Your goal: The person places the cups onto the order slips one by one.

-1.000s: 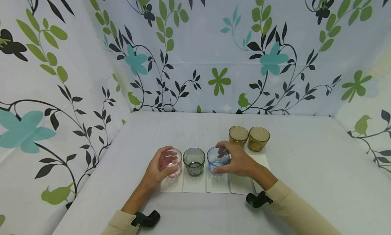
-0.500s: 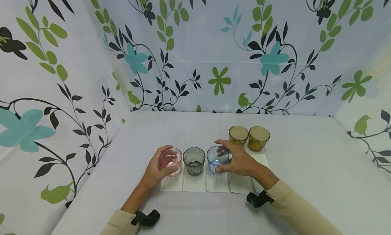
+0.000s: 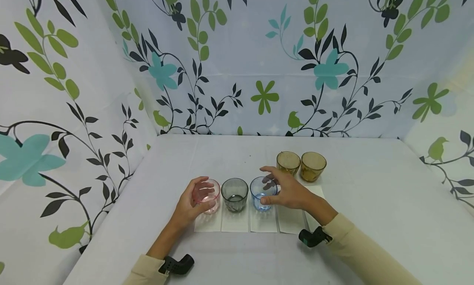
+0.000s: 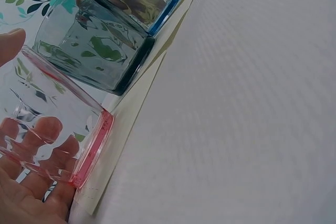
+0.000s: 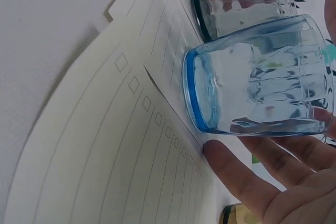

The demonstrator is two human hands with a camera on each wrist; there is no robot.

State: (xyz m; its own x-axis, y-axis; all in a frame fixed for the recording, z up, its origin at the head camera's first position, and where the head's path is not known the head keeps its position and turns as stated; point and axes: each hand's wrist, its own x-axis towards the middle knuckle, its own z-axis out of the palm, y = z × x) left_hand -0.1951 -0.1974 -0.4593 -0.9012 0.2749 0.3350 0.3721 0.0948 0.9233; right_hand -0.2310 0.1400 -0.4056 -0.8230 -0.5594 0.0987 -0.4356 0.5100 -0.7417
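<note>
In the head view three glass tumblers stand in a row: a pink-tinted glass [image 3: 216, 197], a grey glass [image 3: 234, 191] and a blue glass [image 3: 258, 195]. My left hand [image 3: 187, 203] curves round the pink glass, its fingers behind the wall and its thumb in front. The left wrist view shows those fingers through the pink glass [image 4: 65, 106], the thumb right at its rim. Around the blue glass my right hand [image 3: 291, 193] is spread loosely. In the right wrist view its index finger lies beside the blue glass [image 5: 236, 80], low over the paper, and the thumb stands off.
Behind my right hand two amber glasses [image 3: 313, 167] stand side by side. Several strips of lined paper [image 3: 263, 225] lie in a row beneath the tumblers on the white table [image 3: 237, 256]. A leaf-patterned cloth [image 3: 237, 62] hangs behind the table.
My right thumb has shifted slightly up and right from the front of the blue glass, and that hand has loosened. My left hand and the glasses stay put.
</note>
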